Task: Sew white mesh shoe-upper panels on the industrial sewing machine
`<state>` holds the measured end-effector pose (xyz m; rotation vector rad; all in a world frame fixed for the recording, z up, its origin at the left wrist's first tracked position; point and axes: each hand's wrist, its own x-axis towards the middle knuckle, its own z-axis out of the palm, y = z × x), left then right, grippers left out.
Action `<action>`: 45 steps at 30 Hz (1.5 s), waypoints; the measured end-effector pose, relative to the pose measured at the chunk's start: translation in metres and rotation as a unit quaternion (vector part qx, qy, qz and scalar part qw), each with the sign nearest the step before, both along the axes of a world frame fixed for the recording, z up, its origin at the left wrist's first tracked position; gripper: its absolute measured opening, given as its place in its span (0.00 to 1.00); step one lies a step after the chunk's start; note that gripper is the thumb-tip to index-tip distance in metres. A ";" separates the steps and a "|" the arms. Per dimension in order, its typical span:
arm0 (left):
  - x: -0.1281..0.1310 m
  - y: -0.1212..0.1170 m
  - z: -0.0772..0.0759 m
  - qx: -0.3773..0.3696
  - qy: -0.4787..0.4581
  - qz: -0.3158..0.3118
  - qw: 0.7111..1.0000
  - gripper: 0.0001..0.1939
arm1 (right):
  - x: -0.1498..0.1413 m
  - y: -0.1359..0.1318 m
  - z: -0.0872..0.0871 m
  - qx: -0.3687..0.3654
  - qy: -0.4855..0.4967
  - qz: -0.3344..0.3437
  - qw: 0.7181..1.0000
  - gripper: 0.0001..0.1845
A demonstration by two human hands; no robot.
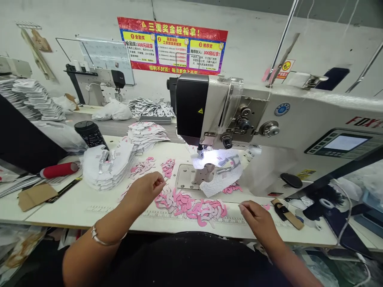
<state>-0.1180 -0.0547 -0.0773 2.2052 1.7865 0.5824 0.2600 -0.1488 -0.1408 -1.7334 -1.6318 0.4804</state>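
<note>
At one sewing machine [209, 113], left hand [143, 192] and right hand [259, 221] half-close, seemingly empty.

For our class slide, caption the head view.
Left hand and right hand flank pink cut pieces by an industrial sewing machine.

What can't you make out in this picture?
Head view:
Left hand: anything between its fingertips is too small to tell.
White fabric piece: stitching washed out by lamp glare.
Brand label on the sewing machine: cut off by the right edge.
Red poster: small print too small.
</note>
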 end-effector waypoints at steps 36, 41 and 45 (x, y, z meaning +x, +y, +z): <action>0.107 0.066 0.034 -0.169 -0.528 -0.060 0.830 0.14 | -0.087 0.127 0.066 0.405 -0.197 0.147 0.880 0.08; 0.104 0.070 0.036 -0.179 -0.496 -0.074 0.847 0.13 | -0.088 0.126 0.062 0.415 -0.200 0.140 0.876 0.09; 0.103 0.069 0.035 -0.173 -0.491 -0.093 0.849 0.13 | -0.090 0.126 0.058 0.417 -0.197 0.135 0.877 0.10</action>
